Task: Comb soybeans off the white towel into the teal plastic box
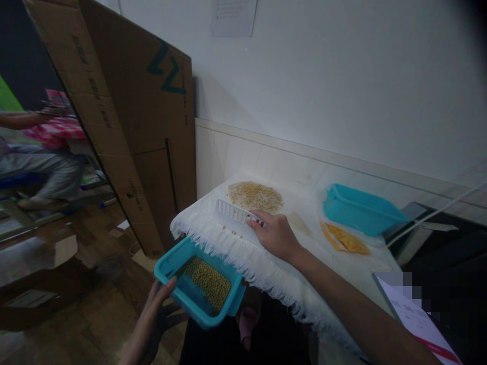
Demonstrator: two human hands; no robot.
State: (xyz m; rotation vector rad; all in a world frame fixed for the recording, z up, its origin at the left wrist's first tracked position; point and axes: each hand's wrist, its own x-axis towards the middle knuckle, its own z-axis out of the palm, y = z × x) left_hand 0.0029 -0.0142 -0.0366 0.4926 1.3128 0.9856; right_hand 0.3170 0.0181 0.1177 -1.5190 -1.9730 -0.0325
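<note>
My left hand (158, 309) grips the near left rim of a blue plastic basin (236, 299), held tilted just below the table's fringed edge. Inside the basin lies a heap of round yellowish-green beans (209, 279). Closed round the end of a white slotted plastic piece (234, 211), my right hand (277, 235) is over the white tablecloth (304, 284). A few loose beans (233, 232) lie on the cloth between that piece and the fringe. Behind it is a spread pile of pale yellow beans (254, 195).
A second blue basin (361, 210) stands at the table's right, beside a crumpled yellow packet (344, 238). A tall cardboard box (152, 126) rises to the left, next to the wall. Beyond it, a person (49, 162) sits. Papers (411, 314) lie at the right.
</note>
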